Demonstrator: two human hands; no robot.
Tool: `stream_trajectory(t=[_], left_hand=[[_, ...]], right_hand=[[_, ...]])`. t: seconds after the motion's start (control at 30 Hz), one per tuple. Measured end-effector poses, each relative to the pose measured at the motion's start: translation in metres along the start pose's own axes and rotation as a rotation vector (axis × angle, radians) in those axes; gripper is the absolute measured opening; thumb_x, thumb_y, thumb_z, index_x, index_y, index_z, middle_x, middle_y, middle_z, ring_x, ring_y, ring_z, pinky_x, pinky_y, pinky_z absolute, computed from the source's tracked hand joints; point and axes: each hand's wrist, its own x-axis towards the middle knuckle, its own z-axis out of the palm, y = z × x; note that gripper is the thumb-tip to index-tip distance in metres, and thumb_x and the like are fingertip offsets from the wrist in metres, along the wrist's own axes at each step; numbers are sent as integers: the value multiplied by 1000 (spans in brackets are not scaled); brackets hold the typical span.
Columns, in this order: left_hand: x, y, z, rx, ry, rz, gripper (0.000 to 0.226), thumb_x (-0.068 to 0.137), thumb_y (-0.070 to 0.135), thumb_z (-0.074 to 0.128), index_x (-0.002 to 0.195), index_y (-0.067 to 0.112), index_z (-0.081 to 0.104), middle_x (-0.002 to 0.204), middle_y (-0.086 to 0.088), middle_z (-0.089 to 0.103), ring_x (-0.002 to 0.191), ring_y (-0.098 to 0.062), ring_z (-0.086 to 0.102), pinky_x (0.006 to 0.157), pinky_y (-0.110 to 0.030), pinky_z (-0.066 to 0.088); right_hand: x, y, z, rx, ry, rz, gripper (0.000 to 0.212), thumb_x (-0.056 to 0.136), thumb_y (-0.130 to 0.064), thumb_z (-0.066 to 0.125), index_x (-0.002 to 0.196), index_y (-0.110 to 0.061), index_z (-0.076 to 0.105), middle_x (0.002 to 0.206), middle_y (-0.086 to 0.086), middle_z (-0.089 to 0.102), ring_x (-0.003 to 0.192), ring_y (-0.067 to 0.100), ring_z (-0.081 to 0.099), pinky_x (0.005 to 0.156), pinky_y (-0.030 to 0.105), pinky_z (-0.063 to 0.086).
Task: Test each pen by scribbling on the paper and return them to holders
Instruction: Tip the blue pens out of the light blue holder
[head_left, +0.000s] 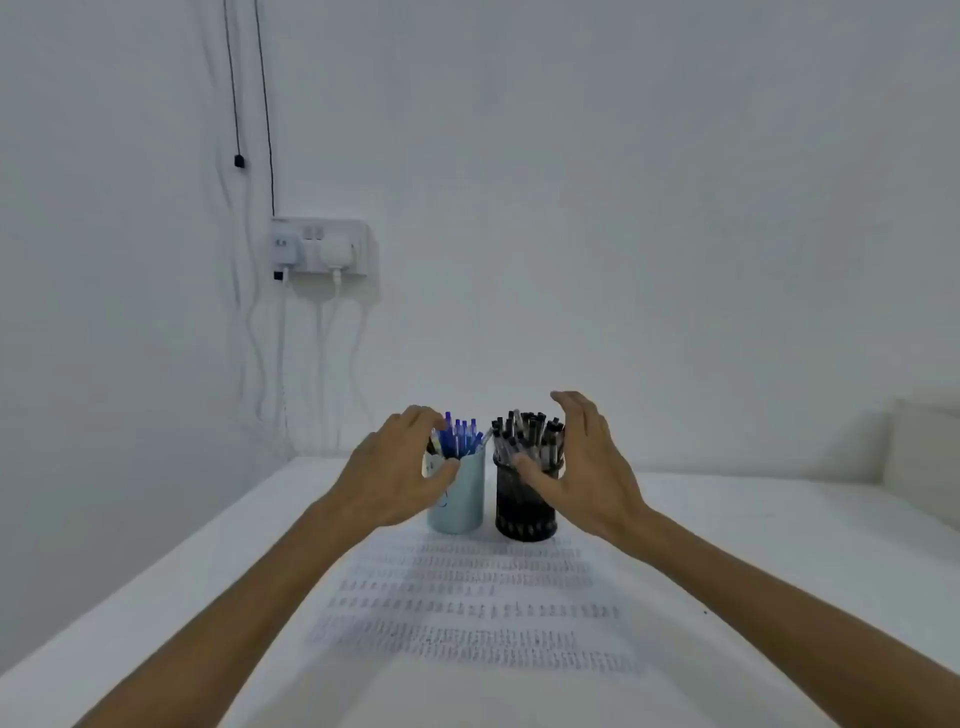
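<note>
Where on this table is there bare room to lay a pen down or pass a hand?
Crowded: blue holder and black holder side by side, left hand and right hand at them. Bare table left of the paper, right of it, and behind the holders to the wall.

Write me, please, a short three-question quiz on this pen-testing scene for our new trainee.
1. True or false: the right hand is at the black mesh holder.
2. Which holder is the left hand at? A) the light blue holder B) the black mesh holder C) neither
3. Fill in: the paper in front of the holders bears rows of small ____.

Key: 1 true; 2 A; 3 scribbles.
</note>
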Motion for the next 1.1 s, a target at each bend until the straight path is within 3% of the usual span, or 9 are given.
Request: stream_trajectory(t=[0.1, 0.17, 0.3, 0.37, 0.5, 0.77, 0.87, 1.03, 1.1], left_hand=[[0, -12, 19, -45, -44, -84, 82, 88, 63, 62, 151, 18, 35, 154, 5, 39, 131, -19, 47, 102, -35, 45], [2, -16, 33, -178, -104, -186, 101, 86, 60, 74, 160, 17, 19, 164, 1, 28, 143, -21, 40, 111, -35, 39], [-1, -21, 67, -548, -128, -472, 131, 78, 48, 87, 164, 11, -5, 168, -9, 25, 151, -27, 32, 117, -38, 35], [-7, -28, 82, -557, -140, -506, 127, 77, 52, 85, 163, 11, 3, 163, -6, 35, 145, -25, 41, 111, -36, 42], [-17, -36, 93, -401, -251, -374, 84, 87, 55, 75, 152, 18, 37, 147, 4, 57, 119, -9, 57, 89, -18, 47], [-21, -41, 93, -368, -257, -316, 75, 89, 54, 74, 148, 21, 39, 144, 8, 57, 114, -5, 55, 87, -14, 44], [-25, -41, 90, -383, -282, -296, 75, 89, 54, 74, 147, 21, 39, 144, 9, 57, 117, -5, 56, 89, -15, 46], [-31, -46, 83, -398, -347, -263, 75, 90, 54, 73, 148, 21, 39, 141, 12, 58, 120, -2, 58, 98, -20, 51], [-32, -48, 79, -391, -384, -241, 75, 91, 52, 73, 150, 21, 38, 139, 13, 58, 119, 3, 56, 95, -14, 49]], right_hand=[[-2, 11, 17, 198, -115, 191, 124, 75, -67, 76, 161, -20, 0, 166, 0, 15, 149, 18, 28, 115, 37, 38], [1, 18, 30, 343, -201, 314, 132, 66, -62, 86, 159, -21, 1, 154, 2, 38, 141, 20, 43, 109, 35, 44], [10, 37, 49, 471, -257, 437, 100, 67, -39, 94, 142, -16, 31, 124, -5, 58, 118, 19, 60, 88, 25, 47], [15, 47, 54, 491, -218, 457, 92, 67, -38, 95, 137, -17, 39, 123, -4, 60, 111, 18, 60, 87, 26, 47], [32, 70, 58, 480, -140, 547, 89, 68, -39, 94, 135, -12, 41, 124, 0, 58, 108, 18, 56, 87, 28, 48], [52, 91, 68, 430, -77, 707, 91, 74, -42, 89, 137, 0, 38, 133, 13, 58, 116, 30, 59, 92, 36, 52], [39, 79, 78, 354, -214, 772, 78, 89, -33, 77, 137, 8, 31, 117, 15, 54, 95, 24, 54, 76, 32, 48], [13, 51, 67, 231, -386, 661, 56, 97, -34, 64, 131, 5, 42, 119, 16, 57, 93, 23, 57, 70, 29, 45], [3, 35, 63, 215, -471, 515, 60, 98, -37, 64, 141, -3, 42, 138, 13, 55, 113, 23, 59, 83, 27, 45]])
